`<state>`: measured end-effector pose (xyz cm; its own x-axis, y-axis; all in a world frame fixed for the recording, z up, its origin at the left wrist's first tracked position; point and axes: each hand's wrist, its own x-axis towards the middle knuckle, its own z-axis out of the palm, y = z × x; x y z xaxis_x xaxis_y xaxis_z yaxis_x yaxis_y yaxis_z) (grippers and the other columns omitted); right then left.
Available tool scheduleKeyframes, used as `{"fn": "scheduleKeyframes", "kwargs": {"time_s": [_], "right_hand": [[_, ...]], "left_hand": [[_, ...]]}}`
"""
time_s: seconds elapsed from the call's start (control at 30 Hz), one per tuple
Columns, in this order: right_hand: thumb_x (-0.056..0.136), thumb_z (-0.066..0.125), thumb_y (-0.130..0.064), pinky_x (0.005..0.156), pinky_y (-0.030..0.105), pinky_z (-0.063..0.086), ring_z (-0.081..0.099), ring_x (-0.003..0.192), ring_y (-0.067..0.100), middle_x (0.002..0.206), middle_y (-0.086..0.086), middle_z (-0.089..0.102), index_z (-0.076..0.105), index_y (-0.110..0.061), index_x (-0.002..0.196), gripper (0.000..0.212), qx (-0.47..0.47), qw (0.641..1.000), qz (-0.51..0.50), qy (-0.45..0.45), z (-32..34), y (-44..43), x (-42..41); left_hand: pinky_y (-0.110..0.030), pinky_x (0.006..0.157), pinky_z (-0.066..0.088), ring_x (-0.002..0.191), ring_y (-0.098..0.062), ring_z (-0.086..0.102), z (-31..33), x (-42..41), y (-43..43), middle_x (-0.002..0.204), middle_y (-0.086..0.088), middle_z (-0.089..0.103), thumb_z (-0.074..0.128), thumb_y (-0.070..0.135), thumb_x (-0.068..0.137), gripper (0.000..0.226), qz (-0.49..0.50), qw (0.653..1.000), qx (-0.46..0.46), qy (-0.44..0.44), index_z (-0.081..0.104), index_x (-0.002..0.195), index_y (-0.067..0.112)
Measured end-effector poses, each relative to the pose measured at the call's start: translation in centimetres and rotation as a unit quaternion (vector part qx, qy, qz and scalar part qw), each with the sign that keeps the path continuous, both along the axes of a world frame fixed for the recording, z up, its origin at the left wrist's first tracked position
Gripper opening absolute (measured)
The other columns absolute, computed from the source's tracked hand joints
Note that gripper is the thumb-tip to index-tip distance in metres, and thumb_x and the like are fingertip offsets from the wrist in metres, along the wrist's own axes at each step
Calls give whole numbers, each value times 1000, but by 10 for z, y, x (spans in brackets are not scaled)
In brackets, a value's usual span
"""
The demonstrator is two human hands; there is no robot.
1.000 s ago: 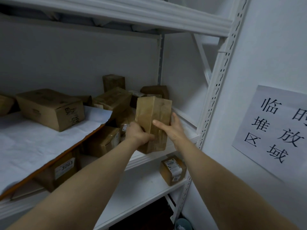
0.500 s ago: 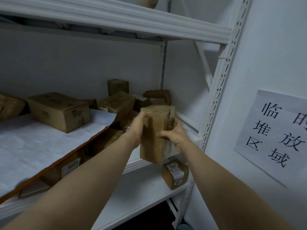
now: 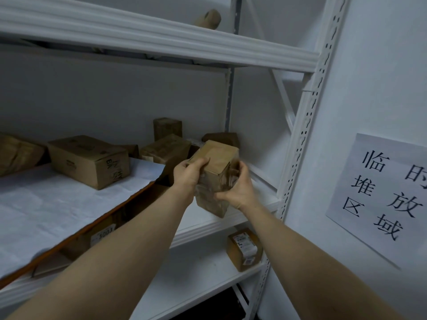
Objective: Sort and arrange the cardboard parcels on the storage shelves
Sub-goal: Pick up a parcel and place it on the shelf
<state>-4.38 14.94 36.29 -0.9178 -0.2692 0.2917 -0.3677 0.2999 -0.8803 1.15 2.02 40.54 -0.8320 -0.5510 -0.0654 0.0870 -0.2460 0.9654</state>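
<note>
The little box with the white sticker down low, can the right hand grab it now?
Probably not yet: the right hand and left hand both grip the tall parcel. Nothing seems to block the little box on the lower shelf, though.

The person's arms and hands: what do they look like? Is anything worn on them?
Both forearms are bare to the frame edge, no sleeve in view. The left hand and right hand wear no gloves; no watch or bracelet at the wrists.
</note>
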Motion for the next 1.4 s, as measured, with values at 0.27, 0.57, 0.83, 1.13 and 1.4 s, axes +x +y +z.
{"fn": "scheduleKeyframes", "kwargs": {"time_s": [0.27, 0.57, 0.83, 1.13, 1.4], "right_hand": [[63, 75, -3, 87, 53, 52, 59, 109, 31, 114, 11, 65, 55, -14, 127, 67, -282, 914, 74, -282, 3, 4, -1], [67, 63, -17, 72, 42, 51, 57, 94, 28, 98, 10, 58, 53, -9, 115, 50, -333, 871, 103, -347, 0, 10, -1], [72, 83, -20, 78, 42, 54, 60, 110, 27, 121, 13, 63, 50, -10, 128, 66, -249, 901, 62, -349, 2, -4, -1], [74, 80, -22, 86, 46, 54, 60, 108, 25, 122, 11, 62, 45, -14, 135, 70, -222, 919, 33, -323, 0, -14, 0], [79, 70, -49, 92, 52, 51, 57, 111, 36, 126, 20, 53, 42, -23, 129, 63, -300, 864, 36, -404, 8, 2, 3]], "left_hand": [[-38, 86, 39, 99, -22, 54, 0, 7, -21, 111, -3, 59, 57, 54, 83, 46, -135, 981, -93, -107, 59, 111, 18], [-36, 92, 50, 102, -22, 63, -13, 8, -41, 114, -7, 65, 84, 56, 50, 93, -245, 923, -207, -212, 54, 126, 11], [-41, 104, 40, 128, -32, 37, -22, -2, -26, 139, -12, 36, 77, 71, 47, 123, -52, 888, -393, -234, 27, 143, 13], [-39, 110, 28, 133, -29, 23, -27, 4, -13, 140, -11, 25, 81, 63, 53, 121, -20, 871, -460, -171, 18, 144, 14], [-39, 94, 42, 107, -27, 57, -7, 8, -31, 110, -8, 65, 42, 37, 90, 31, -10, 997, -57, -49, 66, 100, 21]]}}
